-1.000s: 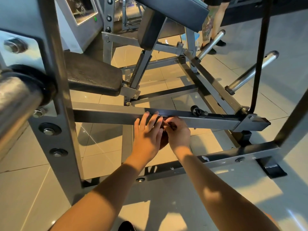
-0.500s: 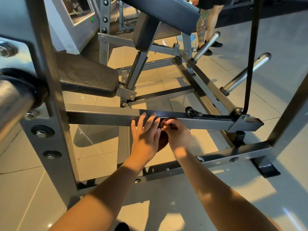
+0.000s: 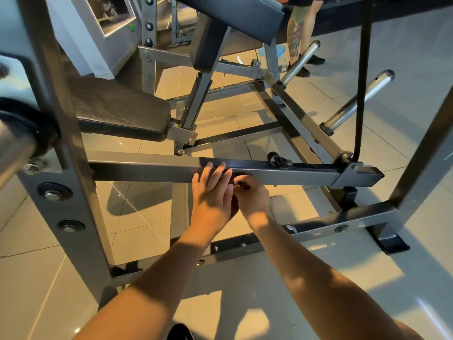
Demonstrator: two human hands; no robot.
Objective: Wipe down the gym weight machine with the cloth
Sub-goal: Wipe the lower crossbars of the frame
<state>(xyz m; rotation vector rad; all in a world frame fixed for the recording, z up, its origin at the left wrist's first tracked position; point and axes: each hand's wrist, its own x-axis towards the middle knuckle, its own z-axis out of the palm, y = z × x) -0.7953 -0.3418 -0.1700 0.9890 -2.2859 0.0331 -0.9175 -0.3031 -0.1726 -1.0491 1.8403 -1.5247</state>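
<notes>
Left hand (image 3: 213, 192) lies flat-fingered on the crossbar (image 3: 147, 168), right hand (image 3: 252, 195) curled round a dark cloth (image 3: 234, 204) beside it

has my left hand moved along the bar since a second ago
No, not noticeably. The left hand stays flat against the horizontal bar, with the same gap to the black knob on its right; only the view shifted.
</notes>
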